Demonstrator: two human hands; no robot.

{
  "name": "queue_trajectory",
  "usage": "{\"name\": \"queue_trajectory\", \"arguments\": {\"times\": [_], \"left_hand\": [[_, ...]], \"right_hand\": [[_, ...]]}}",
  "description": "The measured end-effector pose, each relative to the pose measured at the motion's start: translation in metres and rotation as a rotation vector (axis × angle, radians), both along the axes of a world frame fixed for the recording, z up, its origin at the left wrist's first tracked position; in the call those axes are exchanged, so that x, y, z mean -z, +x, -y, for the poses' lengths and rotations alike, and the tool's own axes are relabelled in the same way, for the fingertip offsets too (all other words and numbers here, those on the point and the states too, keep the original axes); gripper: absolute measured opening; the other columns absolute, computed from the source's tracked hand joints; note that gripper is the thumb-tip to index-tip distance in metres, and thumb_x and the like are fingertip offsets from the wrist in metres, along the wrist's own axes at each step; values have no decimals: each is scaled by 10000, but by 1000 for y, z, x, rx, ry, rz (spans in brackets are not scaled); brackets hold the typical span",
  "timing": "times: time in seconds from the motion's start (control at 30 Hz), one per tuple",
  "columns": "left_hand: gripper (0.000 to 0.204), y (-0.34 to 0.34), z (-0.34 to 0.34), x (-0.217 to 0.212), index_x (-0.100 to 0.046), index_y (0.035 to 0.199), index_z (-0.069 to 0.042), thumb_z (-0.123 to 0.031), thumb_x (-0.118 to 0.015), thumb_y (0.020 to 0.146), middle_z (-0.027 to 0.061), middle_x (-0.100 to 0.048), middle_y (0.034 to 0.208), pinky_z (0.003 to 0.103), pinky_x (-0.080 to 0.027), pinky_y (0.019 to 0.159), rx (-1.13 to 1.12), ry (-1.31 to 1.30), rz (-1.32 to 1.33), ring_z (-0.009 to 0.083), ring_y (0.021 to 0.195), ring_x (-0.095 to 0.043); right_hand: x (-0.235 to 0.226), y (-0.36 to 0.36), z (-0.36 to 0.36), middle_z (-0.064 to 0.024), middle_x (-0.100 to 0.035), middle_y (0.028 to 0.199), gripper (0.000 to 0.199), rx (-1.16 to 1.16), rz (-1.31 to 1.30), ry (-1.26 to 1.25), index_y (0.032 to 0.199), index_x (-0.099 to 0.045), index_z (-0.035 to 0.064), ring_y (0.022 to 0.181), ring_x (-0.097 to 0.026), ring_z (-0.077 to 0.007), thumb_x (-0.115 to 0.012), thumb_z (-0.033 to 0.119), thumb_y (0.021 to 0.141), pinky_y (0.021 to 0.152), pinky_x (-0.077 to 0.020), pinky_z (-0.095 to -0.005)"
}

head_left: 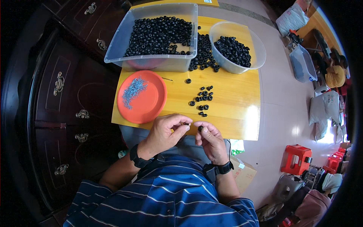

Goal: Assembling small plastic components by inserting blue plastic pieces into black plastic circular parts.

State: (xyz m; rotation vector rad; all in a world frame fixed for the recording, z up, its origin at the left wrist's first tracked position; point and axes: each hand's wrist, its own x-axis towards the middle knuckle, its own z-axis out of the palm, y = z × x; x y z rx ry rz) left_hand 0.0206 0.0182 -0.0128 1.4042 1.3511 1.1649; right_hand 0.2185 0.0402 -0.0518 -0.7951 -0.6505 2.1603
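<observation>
Piece [200, 128] half-hidden in right hand [211, 142]

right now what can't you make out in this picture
In the head view:
Dark piece in the left hand: shape mostly hidden by the hand itself.
Black piece in the right hand: partly covered by the thumb.
Blue-silver bits on the red plate: too small to tell their shape.
Black rings in the rectangular tub: lower ones hidden beneath the upper.
</observation>
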Motion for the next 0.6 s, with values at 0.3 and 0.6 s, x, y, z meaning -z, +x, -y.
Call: {"name": "queue_trajectory", "arguments": {"times": [0.3,0.6], "left_hand": [[155,-9,6,-7,-701,974,4,37,-730,826,69,-680,814,251,-524,616,13,23,-17,132,711,-687],[142,-16,15,-7,-695,999,29,67,-687,863,82,-715,874,250,-574,681,25,30,-44,139,770,-732]], "right_hand": [[0,-10,6,-30,-606,849,320,10,-116,-58,1302,-582,33,728,-556,-102,-545,228,1050,691,-482,-240],[3,-16,8,-87,-665,938,287,-41,-134,-19,1226,-582,43,759,-654,-130,-637,207,996,739,-558,-265]]}}
